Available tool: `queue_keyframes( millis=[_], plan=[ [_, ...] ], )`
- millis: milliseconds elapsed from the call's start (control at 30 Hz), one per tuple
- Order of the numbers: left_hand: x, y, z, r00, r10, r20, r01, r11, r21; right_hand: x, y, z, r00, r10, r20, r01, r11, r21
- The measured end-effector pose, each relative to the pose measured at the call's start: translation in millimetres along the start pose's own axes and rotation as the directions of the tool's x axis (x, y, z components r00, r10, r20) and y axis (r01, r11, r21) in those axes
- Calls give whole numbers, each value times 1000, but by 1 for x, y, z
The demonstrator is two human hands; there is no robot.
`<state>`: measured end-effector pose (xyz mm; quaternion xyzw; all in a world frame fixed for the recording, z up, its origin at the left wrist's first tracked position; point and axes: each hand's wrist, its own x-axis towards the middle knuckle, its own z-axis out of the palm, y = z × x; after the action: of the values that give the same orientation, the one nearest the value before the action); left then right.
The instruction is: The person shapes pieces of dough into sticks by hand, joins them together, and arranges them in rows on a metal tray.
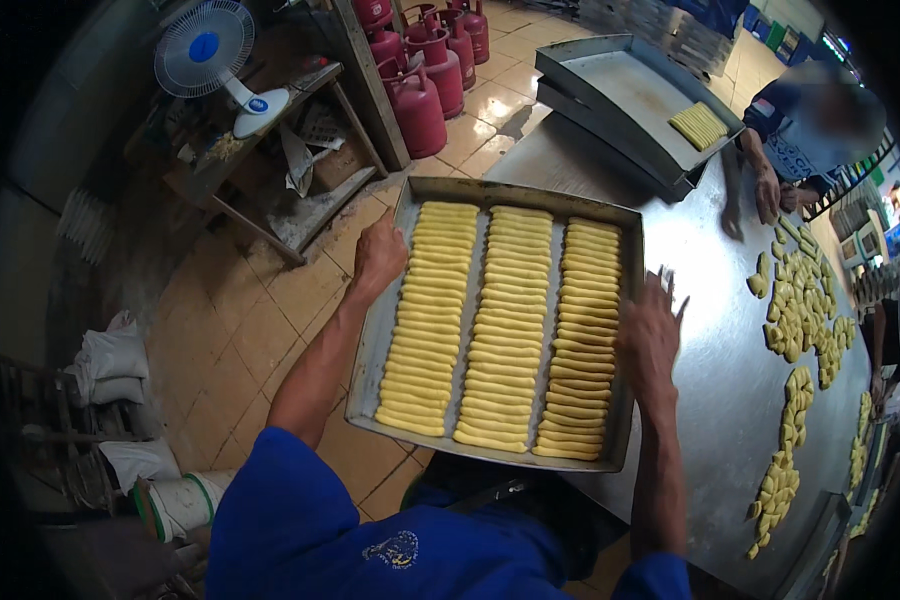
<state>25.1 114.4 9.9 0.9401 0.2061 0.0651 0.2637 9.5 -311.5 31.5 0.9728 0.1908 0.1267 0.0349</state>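
A square metal baking tray (523, 192) is tilted in front of my body, partly over the table's left edge. Three columns of yellow dough sticks (511, 330) lie side by side in it. My left hand (380, 254) is closed around the upper part of the tray's left rim. At the right rim is my right hand (652, 338), slightly blurred, its fingers stretched out and apart; the thumb side is beside the rim, and whether it touches is hard to tell.
A steel table (705, 400) carries loose dough pieces (800, 300) and stacked trays (635, 95), the top one holding a few dough sticks (698, 126). A co-worker's hands (775, 195) are at the far right. Red gas cylinders (415, 115) and a fan (205, 48) stand far left.
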Motion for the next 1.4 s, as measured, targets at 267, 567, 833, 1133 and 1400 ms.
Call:
queue_keyframes(
  millis=[267, 567, 833, 1133, 1400],
  plan=[
    [47, 68, 40, 701, 695, -163, -676, 719, 158, -58, 6, 17, 882, 424, 206, -469, 747, 471],
    [50, 87, 80, 644, 752, 139, -763, 646, 42, -60, 5, 23, 857, 501, 122, -472, 665, 578],
    [45, 114, 98, 662, 749, -13, -749, 662, -4, -55, 5, 27, 853, 501, 144, -491, 679, 546],
    [56, 127, 115, 894, 445, 58, -423, 878, -225, 38, -16, -2, 956, 267, 119, -197, 291, 936],
    [48, 152, 116, 909, 297, 293, -199, 925, -322, 143, -16, 103, 915, 206, 346, -384, 189, 904]
  ],
)
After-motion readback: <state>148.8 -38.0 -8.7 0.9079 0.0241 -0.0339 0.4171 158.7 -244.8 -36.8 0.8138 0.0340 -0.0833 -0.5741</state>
